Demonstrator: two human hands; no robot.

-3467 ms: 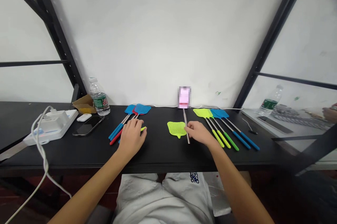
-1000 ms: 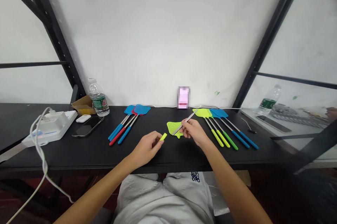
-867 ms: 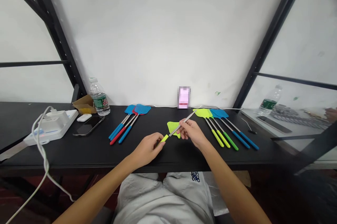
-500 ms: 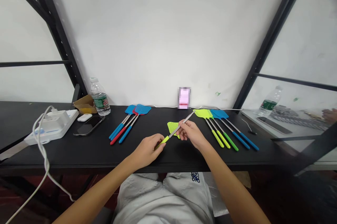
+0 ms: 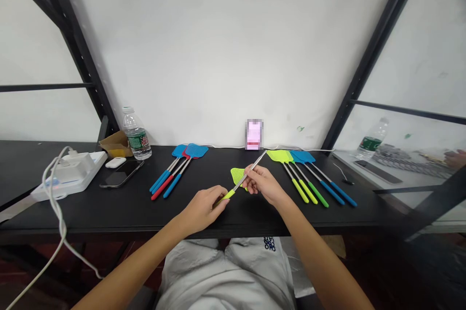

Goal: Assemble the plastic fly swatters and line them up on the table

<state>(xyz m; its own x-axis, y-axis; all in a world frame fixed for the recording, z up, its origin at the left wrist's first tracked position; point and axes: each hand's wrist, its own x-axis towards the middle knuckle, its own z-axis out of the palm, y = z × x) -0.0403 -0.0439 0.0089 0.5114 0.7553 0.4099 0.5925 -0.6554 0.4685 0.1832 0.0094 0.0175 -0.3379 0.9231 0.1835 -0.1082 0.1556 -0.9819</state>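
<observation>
My left hand (image 5: 204,208) is closed around the yellow-green grip of a fly swatter handle (image 5: 229,195), low over the middle of the table. Further up, the fingers of my right hand (image 5: 264,183) pinch its silver metal rod, which slants up to the right and ends in a bare tip. Behind the rod, a loose yellow-green perforated swatter head (image 5: 237,175) lies on the black table, partly hidden by my right fingers. Right of it rests a fan of whole fly swatters (image 5: 282,156), yellow, green and blue. Blue and red swatters (image 5: 197,150) lie to the left.
A phone with a blurred screen (image 5: 254,135) leans against the wall. At left are a water bottle (image 5: 136,137), a dark phone (image 5: 122,175), a white earbud case (image 5: 115,162), a cardboard box (image 5: 115,144) and a power strip (image 5: 89,176). A small black cable piece (image 5: 347,181) lies right.
Both hands keep their hold on the swatter handle and rod. The rod's tip has shifted slightly left, and the whole view has moved a little.
</observation>
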